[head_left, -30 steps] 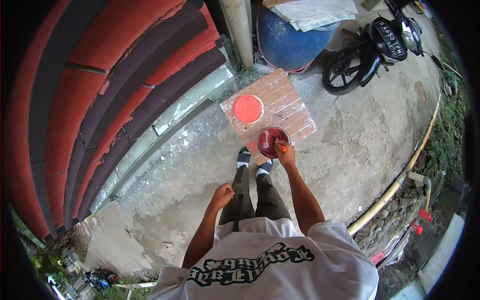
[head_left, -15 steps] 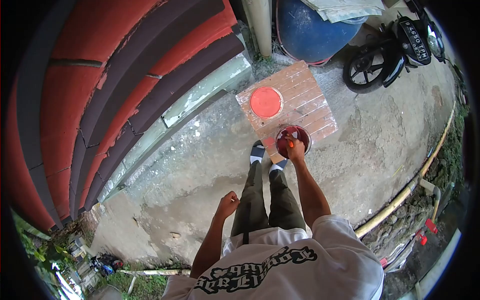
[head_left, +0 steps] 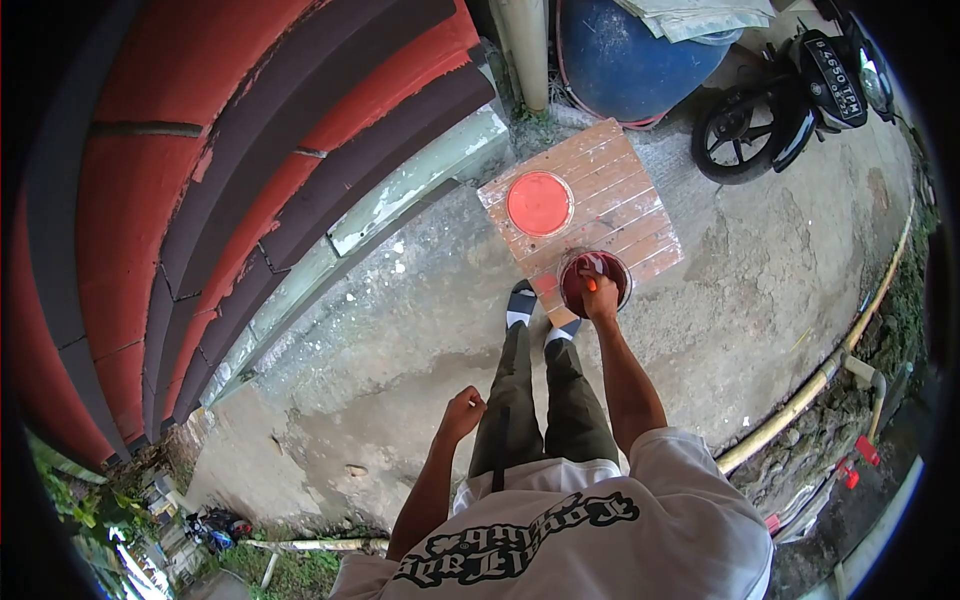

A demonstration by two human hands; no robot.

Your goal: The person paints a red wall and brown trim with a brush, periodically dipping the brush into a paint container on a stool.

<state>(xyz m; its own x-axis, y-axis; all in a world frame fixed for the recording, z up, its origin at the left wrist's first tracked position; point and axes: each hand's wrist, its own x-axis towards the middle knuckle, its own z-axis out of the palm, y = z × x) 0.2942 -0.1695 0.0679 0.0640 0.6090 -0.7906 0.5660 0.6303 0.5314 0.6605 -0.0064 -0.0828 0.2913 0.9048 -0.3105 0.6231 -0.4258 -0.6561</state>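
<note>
My right hand [head_left: 602, 300] is closed round the orange handle of a paintbrush [head_left: 591, 284], over the mouth of a paint bucket [head_left: 622, 270]. Dark red paint coats the inside of this bucket, and the brush's bristles are hard to make out. The bucket stands at the near corner of a tiled board [head_left: 648, 235] on the ground. Farther back on the same board is a round container [head_left: 540, 203] with a bright red top. My left hand [head_left: 463, 412] hangs beside my left thigh with its fingers curled; whatever may be inside them is hidden.
A stepped wall [head_left: 330, 120] painted red and dark grey rises on the left. Behind the board stand a large blue barrel [head_left: 625, 70] and a pipe [head_left: 523, 50]. A parked motorcycle [head_left: 790, 105] is at the back right. A long bamboo pole [head_left: 800, 395] borders the concrete on the right.
The view has shifted slightly, so everything sits a little right and mostly lower. My right hand keeps the paintbrush at the bucket's mouth; my left hand stays curled by my thigh.
</note>
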